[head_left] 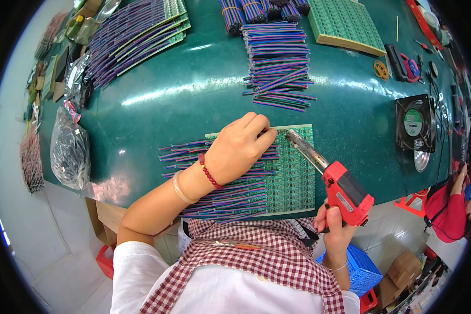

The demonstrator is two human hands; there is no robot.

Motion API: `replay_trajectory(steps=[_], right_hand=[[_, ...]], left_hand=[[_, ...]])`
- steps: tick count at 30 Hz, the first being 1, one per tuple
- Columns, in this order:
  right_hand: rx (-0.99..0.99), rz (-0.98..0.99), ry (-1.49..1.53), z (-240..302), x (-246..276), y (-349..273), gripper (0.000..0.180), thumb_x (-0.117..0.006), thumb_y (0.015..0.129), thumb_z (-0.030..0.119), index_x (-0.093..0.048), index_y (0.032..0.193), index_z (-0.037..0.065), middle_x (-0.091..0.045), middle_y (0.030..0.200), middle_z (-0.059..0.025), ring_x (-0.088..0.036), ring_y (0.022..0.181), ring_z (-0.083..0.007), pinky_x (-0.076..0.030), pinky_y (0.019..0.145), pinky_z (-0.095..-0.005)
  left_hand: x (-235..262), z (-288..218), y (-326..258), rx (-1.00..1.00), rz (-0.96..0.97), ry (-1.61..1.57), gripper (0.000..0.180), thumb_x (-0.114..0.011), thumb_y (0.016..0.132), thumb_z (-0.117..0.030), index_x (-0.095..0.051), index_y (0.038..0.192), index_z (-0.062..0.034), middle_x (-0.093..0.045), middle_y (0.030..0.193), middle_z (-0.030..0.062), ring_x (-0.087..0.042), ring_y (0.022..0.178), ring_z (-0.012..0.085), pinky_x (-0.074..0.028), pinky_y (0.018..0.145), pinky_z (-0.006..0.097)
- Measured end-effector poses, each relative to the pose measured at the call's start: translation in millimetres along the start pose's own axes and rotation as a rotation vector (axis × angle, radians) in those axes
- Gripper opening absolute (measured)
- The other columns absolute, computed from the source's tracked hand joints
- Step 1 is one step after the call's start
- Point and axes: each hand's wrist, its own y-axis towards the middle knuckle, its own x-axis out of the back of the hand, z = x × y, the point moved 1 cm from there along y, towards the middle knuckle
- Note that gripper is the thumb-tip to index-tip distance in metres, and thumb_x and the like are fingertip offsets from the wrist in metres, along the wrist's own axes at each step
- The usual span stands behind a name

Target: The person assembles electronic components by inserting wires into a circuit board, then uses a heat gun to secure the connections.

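My left hand (246,138) is closed in a pinch at the top of a green circuit board panel (298,180); its fingers hide what they hold. Rows of multicoloured wire strips (227,196) lie over the panel's left part and stick out past its left edge. Around the grip of a red soldering gun (346,192) my right hand (334,226) is closed. The gun's metal tip points up and left, at the panel's top edge, just right of my left fingertips. Whether it touches the panel I cannot tell.
Loose wire strips (277,63) are piled beyond the panel, with banded bundles (254,10) behind. Wired panels (141,36) lie far left, stacked bare panels (345,23) far right. A black fan (415,123) stands right; a plastic bag (70,149) sits left. Another person (450,212) is at right.
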Motion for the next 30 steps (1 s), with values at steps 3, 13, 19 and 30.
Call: replay_trajectory(steps=[3,13,19,30], right_hand=[[0.045,-0.070,0.023,3.3,-1.0,-2.5,0.036,-0.052,0.093,0.028,-0.051,0.109,-0.004,-0.052,0.060,-0.0075,-0.045,0.046,-0.0097,-0.038,0.044,-0.0233],[0.009,-0.073,0.027,-0.5,1.5,-5.4,0.037,-0.052,0.093,0.028,-0.050,0.113,-0.004,-0.052,0.061,-0.0067,-0.044,0.047,-0.0097,-0.037,0.045,-0.0231],[-0.007,-0.058,0.014,2.3,-1.3,-5.0,0.033,-0.052,0.093,0.028,-0.051,0.103,-0.003,-0.052,0.061,-0.0065,-0.045,0.047,-0.0097,-0.037,0.045,-0.0231],[-0.033,-0.069,0.004,2.6,-0.7,-3.4,0.034,-0.052,0.092,0.031,-0.053,0.082,-0.001,-0.052,0.061,-0.0062,-0.047,0.048,-0.0101,-0.038,0.046,-0.0230]], left_hand=[[0.1,-0.9,0.2,-0.005,-0.010,-0.004,0.020,-0.060,0.070,-0.003,-0.062,0.090,-0.0014,-0.053,0.084,0.0081,-0.055,0.076,0.0222,-0.048,0.064,0.031],[-4.7,-0.6,2.5,0.003,-0.006,-0.021,0.015,-0.062,0.071,-0.001,-0.060,0.087,-0.0014,-0.052,0.081,0.0078,-0.055,0.074,0.0223,-0.048,0.063,0.032],[-2.9,0.1,-0.8,0.011,-0.036,-0.048,0.015,-0.063,0.071,-0.001,-0.059,0.086,-0.0012,-0.052,0.081,0.0082,-0.054,0.074,0.0229,-0.047,0.062,0.033],[-5.2,-0.7,0.1,0.022,-0.024,-0.040,0.018,-0.062,0.070,-0.001,-0.061,0.088,-0.0007,-0.052,0.082,0.0084,-0.055,0.076,0.0231,-0.048,0.064,0.033]])
